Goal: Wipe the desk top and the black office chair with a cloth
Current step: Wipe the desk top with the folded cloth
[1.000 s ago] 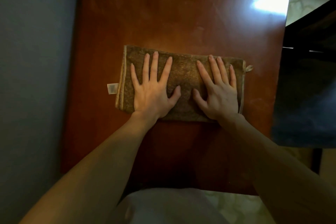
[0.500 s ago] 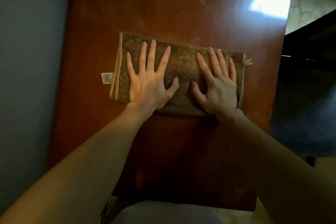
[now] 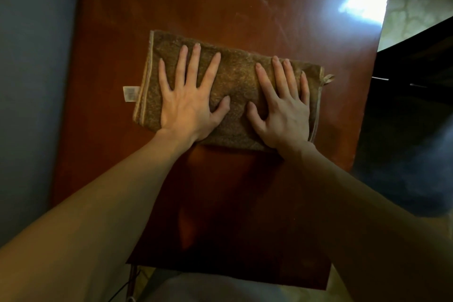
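Cloth [image 3: 235, 86] flat on red-brown desk top [image 3: 220, 2]; left hand [image 3: 188, 103] and right hand [image 3: 284, 110] splayed wide, pressing it; glare far-right; grey wall [image 3: 31, 81] left.

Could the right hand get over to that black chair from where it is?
Probably yes. The right hand lies flat on the cloth near the desk edge, with nothing between it and the chair.
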{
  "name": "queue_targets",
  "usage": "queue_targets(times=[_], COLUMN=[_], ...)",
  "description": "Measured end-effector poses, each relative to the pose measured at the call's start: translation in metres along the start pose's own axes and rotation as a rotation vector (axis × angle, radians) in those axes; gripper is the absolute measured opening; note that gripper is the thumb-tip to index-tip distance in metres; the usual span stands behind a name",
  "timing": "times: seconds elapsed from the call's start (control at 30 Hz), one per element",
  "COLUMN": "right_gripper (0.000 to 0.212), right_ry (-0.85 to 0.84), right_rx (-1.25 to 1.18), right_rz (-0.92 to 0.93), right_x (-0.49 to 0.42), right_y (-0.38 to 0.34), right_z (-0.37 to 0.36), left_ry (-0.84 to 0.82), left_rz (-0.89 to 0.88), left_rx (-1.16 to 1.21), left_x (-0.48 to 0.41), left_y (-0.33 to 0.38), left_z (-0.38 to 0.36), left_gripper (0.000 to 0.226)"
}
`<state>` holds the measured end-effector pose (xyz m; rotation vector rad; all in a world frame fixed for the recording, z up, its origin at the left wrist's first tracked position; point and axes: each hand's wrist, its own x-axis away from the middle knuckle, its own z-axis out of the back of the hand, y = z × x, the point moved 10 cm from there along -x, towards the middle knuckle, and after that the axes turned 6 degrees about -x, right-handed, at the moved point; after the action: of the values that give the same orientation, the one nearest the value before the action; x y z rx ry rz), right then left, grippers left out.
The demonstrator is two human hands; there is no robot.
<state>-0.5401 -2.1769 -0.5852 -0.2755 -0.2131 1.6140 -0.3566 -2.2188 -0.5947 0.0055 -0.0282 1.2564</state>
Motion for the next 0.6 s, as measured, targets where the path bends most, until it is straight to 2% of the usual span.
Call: queue_targets(times=[0.4,0.6], right_gripper=[0.071,0.074], right_ry=[0.037,-0.024], right_rx=[-0.008,0.032], right_rz=[0.027,0.063], right_x=[0.002,0.015], right_y=[-0.004,-0.013], right_z=[0.001,-0.007], left_ry=[-0.008,-0.008], left_rz=[0.013,0.103], left_rx=[-0.003,0.06], left_x=[0.004,0.047], left_y=[-0.002,-0.007], left_z=[0.002,0.001], left_gripper=[0.08,0.078])
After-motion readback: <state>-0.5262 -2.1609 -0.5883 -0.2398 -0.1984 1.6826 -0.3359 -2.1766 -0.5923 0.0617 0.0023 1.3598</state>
